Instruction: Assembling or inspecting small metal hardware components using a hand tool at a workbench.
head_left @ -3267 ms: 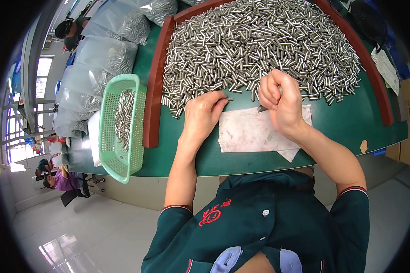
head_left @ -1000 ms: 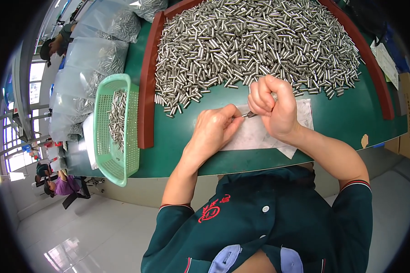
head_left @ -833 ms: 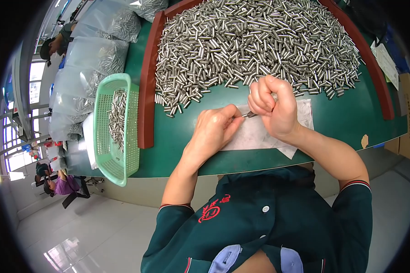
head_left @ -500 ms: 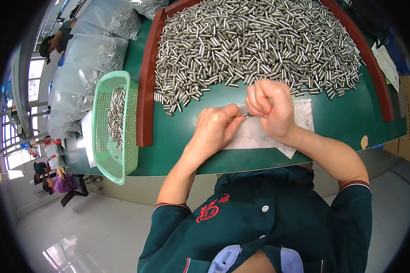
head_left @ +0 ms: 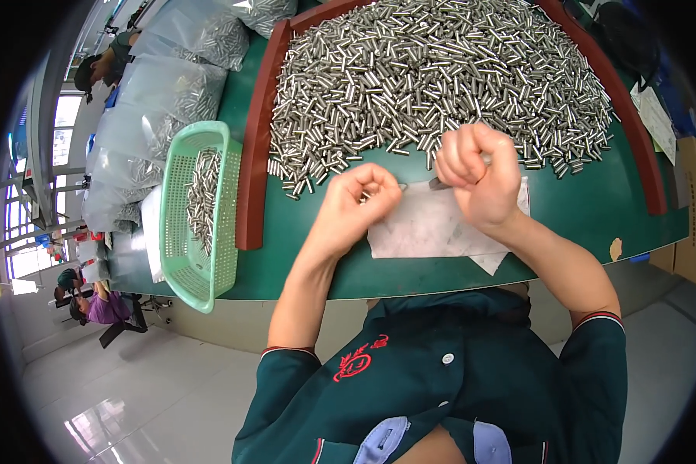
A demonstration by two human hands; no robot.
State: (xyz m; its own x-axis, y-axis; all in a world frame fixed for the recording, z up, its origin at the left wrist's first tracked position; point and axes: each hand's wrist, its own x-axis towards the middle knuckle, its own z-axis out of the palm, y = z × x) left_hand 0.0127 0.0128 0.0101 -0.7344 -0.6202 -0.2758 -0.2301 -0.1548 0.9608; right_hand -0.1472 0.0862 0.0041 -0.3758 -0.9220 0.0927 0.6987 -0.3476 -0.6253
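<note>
Head view: the left hand (head_left: pixel 359 197) is curled shut, pinching a small metal pin (head_left: pixel 400 186) at its fingertips, over the white paper sheet (head_left: pixel 429 228). The right hand (head_left: pixel 478 174) is fisted, apparently gripping a dark tool (head_left: pixel 438 184) pointing toward the pin.

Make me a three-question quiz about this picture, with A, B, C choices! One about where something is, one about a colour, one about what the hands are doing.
1. Where is the basket?
A. left of the metal pins
B. right of them
C. on the floor

2. What colour is the basket?
A. red
B. green
C. yellow

3. How are the hands?
A. flat open
B. curled shut
C. behind the back

Answers:
1 A, it sits beyond the tray's left rim.
2 B, its mesh is light green.
3 B, left hand and right hand are fists over the paper.
</note>
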